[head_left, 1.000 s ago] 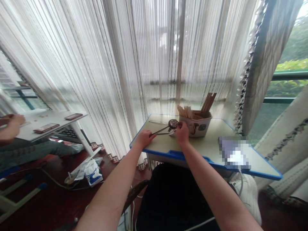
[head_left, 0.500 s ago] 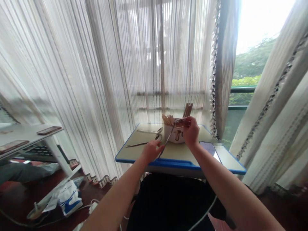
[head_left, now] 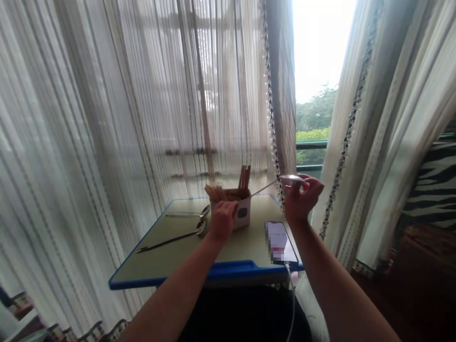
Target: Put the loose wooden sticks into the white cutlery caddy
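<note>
My right hand [head_left: 301, 199] is raised above the table's right edge and pinches the bowl end of a long metal spoon [head_left: 281, 181], whose handle slants down into the white utensil holder [head_left: 239, 209]. The holder stands at the back of the small blue-rimmed table [head_left: 199, 273] and is filled with wooden chopsticks [head_left: 244, 176]. My left hand [head_left: 223, 219] rests against the holder's left side with its fingers curled on the wall. Two more metal spoons [head_left: 178, 232] lie on the table to the left of the holder.
A phone [head_left: 280, 241] with a lit screen lies at the table's right front, a white cable running down from it. Sheer striped curtains [head_left: 142, 118] hang close behind the table. A heavier curtain [head_left: 374, 142] hangs to the right beside the open window.
My right hand has lifted the spoon up and to the right, its handle now pointing into the holder. My left hand let go of the handle and moved onto the holder. The view swung right.
</note>
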A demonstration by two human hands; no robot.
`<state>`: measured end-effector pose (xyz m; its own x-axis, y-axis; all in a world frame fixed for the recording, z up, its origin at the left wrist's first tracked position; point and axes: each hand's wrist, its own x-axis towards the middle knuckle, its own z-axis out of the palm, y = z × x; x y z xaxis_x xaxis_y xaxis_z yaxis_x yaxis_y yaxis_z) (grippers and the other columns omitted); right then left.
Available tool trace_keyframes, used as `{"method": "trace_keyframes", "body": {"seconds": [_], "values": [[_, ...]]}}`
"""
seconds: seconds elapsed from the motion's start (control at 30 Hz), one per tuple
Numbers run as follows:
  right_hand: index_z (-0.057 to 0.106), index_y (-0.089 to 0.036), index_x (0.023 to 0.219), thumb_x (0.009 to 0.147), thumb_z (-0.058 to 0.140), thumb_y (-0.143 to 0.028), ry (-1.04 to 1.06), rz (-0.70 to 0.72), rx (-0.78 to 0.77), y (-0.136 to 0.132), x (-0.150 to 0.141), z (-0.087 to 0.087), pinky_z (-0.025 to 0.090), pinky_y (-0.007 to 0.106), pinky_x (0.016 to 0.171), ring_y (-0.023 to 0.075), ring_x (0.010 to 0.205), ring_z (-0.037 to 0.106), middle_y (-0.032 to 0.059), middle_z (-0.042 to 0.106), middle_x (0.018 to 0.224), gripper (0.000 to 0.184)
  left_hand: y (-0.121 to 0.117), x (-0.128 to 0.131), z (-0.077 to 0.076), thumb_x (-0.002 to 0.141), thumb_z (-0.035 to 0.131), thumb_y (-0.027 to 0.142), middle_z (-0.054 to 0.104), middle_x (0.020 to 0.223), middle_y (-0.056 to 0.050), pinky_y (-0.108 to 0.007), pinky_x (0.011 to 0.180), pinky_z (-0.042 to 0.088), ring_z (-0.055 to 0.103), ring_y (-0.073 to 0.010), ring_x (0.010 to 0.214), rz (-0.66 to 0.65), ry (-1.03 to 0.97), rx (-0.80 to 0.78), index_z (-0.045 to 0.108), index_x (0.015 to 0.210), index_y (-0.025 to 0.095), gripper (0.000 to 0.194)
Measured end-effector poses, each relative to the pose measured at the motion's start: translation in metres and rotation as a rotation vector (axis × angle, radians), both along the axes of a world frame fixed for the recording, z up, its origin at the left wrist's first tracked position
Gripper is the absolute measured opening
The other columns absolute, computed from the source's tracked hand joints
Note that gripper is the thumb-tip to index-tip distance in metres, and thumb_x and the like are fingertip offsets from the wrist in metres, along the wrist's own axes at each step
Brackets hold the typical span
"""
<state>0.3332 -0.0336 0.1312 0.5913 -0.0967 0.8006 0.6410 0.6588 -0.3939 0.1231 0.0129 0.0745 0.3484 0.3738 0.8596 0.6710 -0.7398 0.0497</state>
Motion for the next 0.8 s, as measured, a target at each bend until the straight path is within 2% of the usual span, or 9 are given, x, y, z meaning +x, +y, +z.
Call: {"method": "trace_keyframes", "body": {"seconds": [0.13, 0.27, 0.4, 0.47, 0.63, 0.8], "values": [[0.051, -0.019, 0.102, 0.088, 0.044, -0.026, -0.066, -0.070, -0.069, 0.015, 0.027, -0.007, 0.054, 0.032, 0.068, 0.0160, 0.087, 0.061, 0.0066, 0.060, 0.103, 0.017, 0.021, 0.025, 0.026, 0.088, 0.046, 0.020, 0.067, 0.096, -0.008, -0.033, 0.084, 0.044, 0.057, -0.0194, 0.091, 0.071, 0.054, -0.026, 0.063, 0.103, 0.016, 0.023], [0.054, -0.019, 0.101, 0.087, 0.043, -0.020, -0.080, -0.165, -0.062, 0.032, 0.046, -0.015, 0.047, 0.039, 0.086, 0.0182, 0.098, 0.060, 0.0062, 0.063, 0.101, 0.018, 0.040, 0.045, 0.036, 0.088, 0.045, 0.021, 0.067, 0.088, -0.007, -0.030, 0.076, 0.045, 0.059, -0.0186, 0.083, 0.153, 0.125, -0.136, 0.065, 0.091, 0.017, 0.020], [0.054, -0.020, 0.103, 0.085, 0.044, -0.015, -0.201, -0.163, -0.067, 0.042, 0.048, -0.023, 0.045, 0.039, 0.089, 0.0190, 0.101, 0.059, 0.0063, 0.063, 0.104, 0.021, 0.049, 0.053, 0.032, 0.089, 0.042, 0.019, 0.067, 0.085, -0.007, -0.029, 0.073, 0.045, 0.061, -0.0179, 0.079, 0.178, 0.163, -0.248, 0.064, 0.083, 0.016, 0.023], [0.054, -0.021, 0.103, 0.084, 0.044, -0.013, -0.277, -0.149, -0.085, 0.046, 0.043, -0.030, 0.044, 0.039, 0.090, 0.0191, 0.103, 0.058, 0.0061, 0.062, 0.107, 0.023, 0.049, 0.052, 0.028, 0.088, 0.041, 0.016, 0.067, 0.086, -0.007, -0.029, 0.076, 0.046, 0.061, -0.0178, 0.082, 0.164, 0.175, -0.256, 0.063, 0.084, 0.016, 0.023], [0.055, -0.023, 0.101, 0.083, 0.041, -0.011, -0.367, -0.115, -0.132, 0.057, 0.032, -0.046, 0.044, 0.039, 0.092, 0.0190, 0.104, 0.057, 0.0063, 0.061, 0.109, 0.026, 0.044, 0.050, 0.016, 0.085, 0.045, 0.017, 0.065, 0.100, -0.008, -0.035, 0.091, 0.043, 0.057, -0.0202, 0.097, 0.050, 0.127, -0.073, 0.061, 0.102, 0.016, 0.024], [0.053, -0.022, 0.105, 0.086, 0.041, -0.017, -0.329, -0.088, -0.146, 0.068, 0.038, -0.052, 0.044, 0.041, 0.091, 0.0192, 0.105, 0.057, 0.0075, 0.061, 0.109, 0.022, 0.045, 0.053, 0.000, 0.085, 0.046, 0.021, 0.068, 0.087, -0.007, -0.044, 0.103, 0.035, 0.059, -0.0200, 0.090, 0.013, 0.140, 0.030, 0.064, 0.094, 0.018, 0.020]]}}
